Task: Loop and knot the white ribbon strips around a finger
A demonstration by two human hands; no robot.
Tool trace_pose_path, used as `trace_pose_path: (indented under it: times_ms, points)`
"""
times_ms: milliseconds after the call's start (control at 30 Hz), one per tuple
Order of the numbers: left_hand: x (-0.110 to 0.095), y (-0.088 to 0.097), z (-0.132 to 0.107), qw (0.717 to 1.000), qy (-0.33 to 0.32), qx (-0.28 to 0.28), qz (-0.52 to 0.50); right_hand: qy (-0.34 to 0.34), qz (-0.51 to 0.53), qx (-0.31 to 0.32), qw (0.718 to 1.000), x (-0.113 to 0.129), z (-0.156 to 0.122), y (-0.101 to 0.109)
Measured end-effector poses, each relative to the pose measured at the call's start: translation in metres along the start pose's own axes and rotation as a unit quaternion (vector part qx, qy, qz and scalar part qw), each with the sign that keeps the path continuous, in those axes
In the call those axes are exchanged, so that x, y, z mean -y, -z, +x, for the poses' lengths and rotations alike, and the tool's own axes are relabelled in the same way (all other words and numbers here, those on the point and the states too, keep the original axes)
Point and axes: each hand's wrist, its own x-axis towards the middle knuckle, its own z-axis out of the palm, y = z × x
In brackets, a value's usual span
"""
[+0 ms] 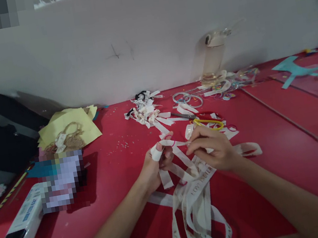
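Printed ribbon: is lying in loose, overlapping loops by the middle of the red surface's near edge.
White device: is resting toward the near left corner, a cable running from its end.
Left hand: its grip is closed, holding a white ribbon strip that is passing over the thumb, with a pink loop beside the fingers.
Right hand: its grip is pinching the strip's other end between thumb and fingers, just right of the left hand.
Scissors: are lying just beyond the right hand, yellow and red handles showing.
Knotted ribbon pieces: are sitting in a heap near the middle of the far edge.
Clear bottle: is standing at the far edge, right of the heap.
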Motion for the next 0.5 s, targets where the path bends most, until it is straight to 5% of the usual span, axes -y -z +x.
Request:
trace_pose_path:
  times_ms: [100,267,500]
  points:
    - [-0.002,-0.003,-0.001,0.999,0.000,-0.022,-0.023,-0.010,0.016,0.017,1.000,-0.001,0.001,0.001]
    - [-0.003,-0.004,-0.001,0.998,0.020,-0.054,0.001,0.007,0.035,0.137,0.990,-0.001,-0.004,-0.005]
    - [0.003,-0.002,0.000,0.995,0.043,-0.087,0.035,0.083,-0.028,0.170,0.982,0.012,-0.009,-0.018]
